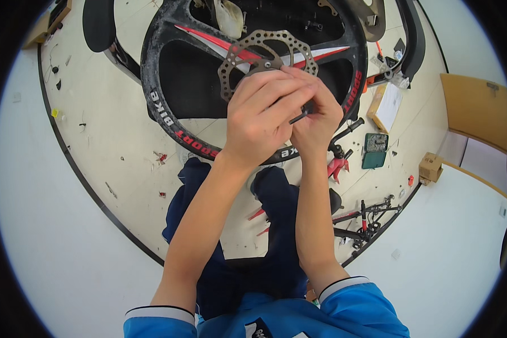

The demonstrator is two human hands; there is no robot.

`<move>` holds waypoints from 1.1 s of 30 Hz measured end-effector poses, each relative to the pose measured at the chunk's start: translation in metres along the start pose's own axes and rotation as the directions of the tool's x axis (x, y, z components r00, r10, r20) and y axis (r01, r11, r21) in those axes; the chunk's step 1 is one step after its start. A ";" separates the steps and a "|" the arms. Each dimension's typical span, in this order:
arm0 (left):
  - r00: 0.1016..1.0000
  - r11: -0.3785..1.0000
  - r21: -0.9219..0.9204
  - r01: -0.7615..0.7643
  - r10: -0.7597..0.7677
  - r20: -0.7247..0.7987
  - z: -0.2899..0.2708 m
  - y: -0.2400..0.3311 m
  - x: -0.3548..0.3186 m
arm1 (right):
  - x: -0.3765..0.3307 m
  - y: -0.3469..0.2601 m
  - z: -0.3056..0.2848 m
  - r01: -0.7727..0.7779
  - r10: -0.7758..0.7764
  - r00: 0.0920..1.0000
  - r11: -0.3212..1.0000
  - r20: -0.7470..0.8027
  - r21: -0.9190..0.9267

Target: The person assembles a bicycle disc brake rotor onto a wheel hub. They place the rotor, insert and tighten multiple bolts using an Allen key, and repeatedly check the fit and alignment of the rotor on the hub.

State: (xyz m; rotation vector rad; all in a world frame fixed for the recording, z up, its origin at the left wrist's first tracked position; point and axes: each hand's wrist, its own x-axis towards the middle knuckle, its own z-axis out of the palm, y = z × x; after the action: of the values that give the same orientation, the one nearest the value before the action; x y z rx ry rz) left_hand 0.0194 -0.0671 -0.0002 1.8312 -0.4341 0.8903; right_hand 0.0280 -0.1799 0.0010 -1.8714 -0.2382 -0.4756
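A black bicycle wheel [151,70] with red and white spoke decals lies flat on a black chair seat [188,84]. A perforated metal brake disc [267,38] sits over the wheel's middle. Bent over the disc's near side, my left hand [265,112] is closed, its fingertips meeting those of my right hand. My right hand [319,115] is pinched around a short black rod [298,118], which pokes out between the two hands. My fingers hide the hub and the near part of the disc. Whatever the left fingers grip does not show.
Chair armrests [99,28] flank the wheel. On the floor at right are a white-and-yellow box [385,108], an open green case [374,151] of small parts, a handlebar [348,130], a bike frame [366,222] and a cardboard box [431,168]. Small scraps lie on the left floor.
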 end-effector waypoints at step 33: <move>0.995 0.999 -0.019 -0.042 0.040 -0.095 0.002 -0.007 0.001 | -0.004 0.011 -0.005 0.035 -0.035 0.997 0.999 -0.068 -0.004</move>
State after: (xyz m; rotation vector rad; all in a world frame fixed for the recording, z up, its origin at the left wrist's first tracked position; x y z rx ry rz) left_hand 0.0250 -0.0657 -0.0047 1.7592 -0.4208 0.9923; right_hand 0.0279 -0.1887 -0.0087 -1.8522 -0.2251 -0.5634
